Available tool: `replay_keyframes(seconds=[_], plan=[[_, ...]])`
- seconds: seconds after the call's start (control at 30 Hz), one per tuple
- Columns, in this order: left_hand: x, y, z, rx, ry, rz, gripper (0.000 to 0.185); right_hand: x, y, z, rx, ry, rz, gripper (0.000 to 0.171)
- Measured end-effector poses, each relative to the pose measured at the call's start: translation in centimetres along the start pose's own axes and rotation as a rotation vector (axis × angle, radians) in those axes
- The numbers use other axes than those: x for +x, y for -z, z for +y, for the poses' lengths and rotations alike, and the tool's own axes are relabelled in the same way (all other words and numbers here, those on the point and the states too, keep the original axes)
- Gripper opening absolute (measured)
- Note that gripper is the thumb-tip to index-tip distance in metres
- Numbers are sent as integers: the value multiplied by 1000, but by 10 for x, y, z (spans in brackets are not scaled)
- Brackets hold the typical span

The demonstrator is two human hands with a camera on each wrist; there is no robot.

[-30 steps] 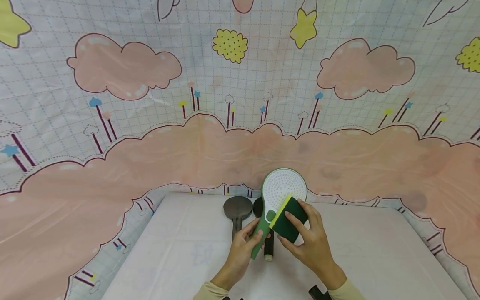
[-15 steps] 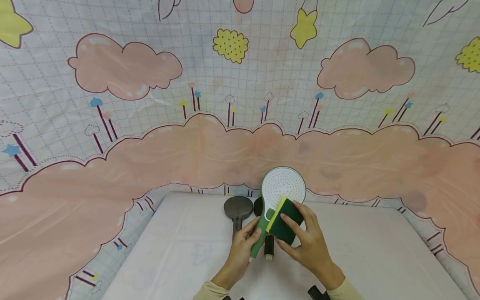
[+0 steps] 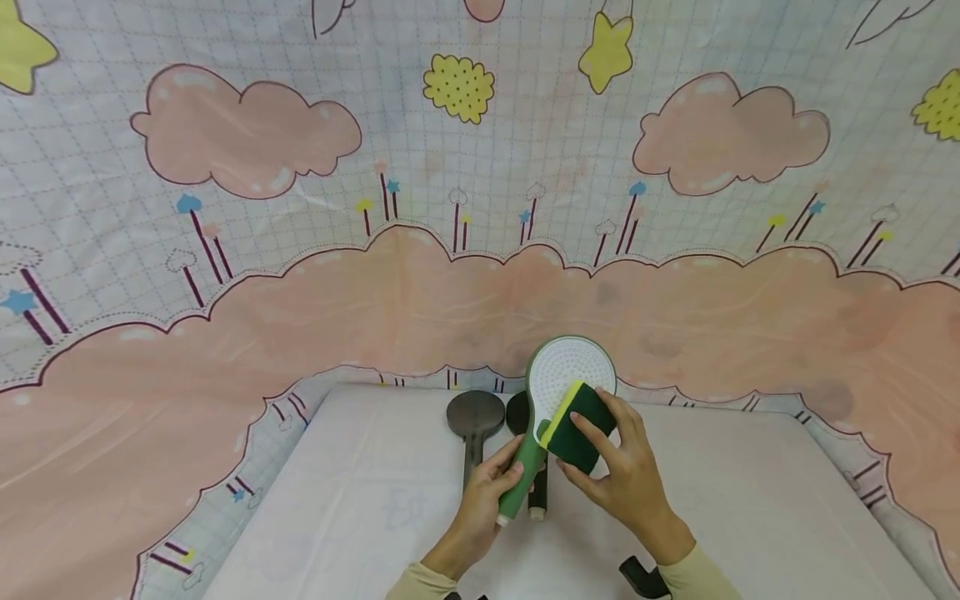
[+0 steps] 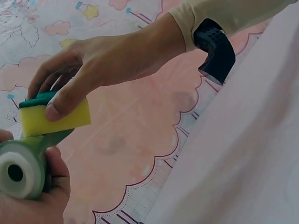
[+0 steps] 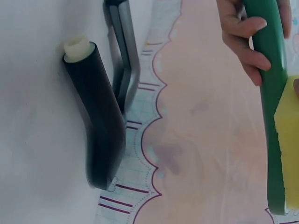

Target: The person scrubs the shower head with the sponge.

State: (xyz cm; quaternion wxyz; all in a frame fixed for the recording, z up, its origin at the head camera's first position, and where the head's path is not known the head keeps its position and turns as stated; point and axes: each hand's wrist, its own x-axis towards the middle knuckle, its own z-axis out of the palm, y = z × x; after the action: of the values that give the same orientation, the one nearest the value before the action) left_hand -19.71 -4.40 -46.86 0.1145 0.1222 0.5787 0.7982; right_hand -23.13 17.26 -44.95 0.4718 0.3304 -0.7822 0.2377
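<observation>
A green shower head (image 3: 567, 367) with a white, nozzle-dotted face is held up and tilted in the head view. My left hand (image 3: 480, 498) grips its green handle (image 3: 521, 483). With thumb and fingers, my right hand (image 3: 626, 471) pinches a sponge (image 3: 583, 429), dark green on one side and yellow on the other. In the left wrist view the yellow side of the sponge (image 4: 56, 119) lies against the shower head, and the hollow end of the handle (image 4: 21, 172) faces the camera. The right wrist view shows the yellow side along the green shower head (image 5: 273, 116).
A grey shower head (image 3: 476, 417) lies on the white table (image 3: 360, 500), left of the hands. Beside it a black shower head (image 3: 537, 496) is partly hidden behind the held one. A patterned cloth (image 3: 300, 325) rises behind the table.
The sponge shifted slightly down and left, then back up and right across the shower head's face. The shower head moved slightly with it; both hands keep their hold.
</observation>
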Motion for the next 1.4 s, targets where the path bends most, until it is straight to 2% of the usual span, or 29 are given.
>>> replay_keyframes(seconds=[0.23,0.53,0.73,0.9,1.4], plan=[[1,6,1,-14,9,-84,59,0,1,5,-3,-6,1,57],[4,9,0,-80,33,-106,62,-1,2,4,10,-13,-11,56],[5,11,-1,-148,80,-143,63,-1,2,3,7,-13,-16,57],[6,12,0,-162,109,-131,61,0,3,3,12,-7,-19,56],[8,8,-1,-220,105,-90,63,-3,0,-4,101,58,-89,55]])
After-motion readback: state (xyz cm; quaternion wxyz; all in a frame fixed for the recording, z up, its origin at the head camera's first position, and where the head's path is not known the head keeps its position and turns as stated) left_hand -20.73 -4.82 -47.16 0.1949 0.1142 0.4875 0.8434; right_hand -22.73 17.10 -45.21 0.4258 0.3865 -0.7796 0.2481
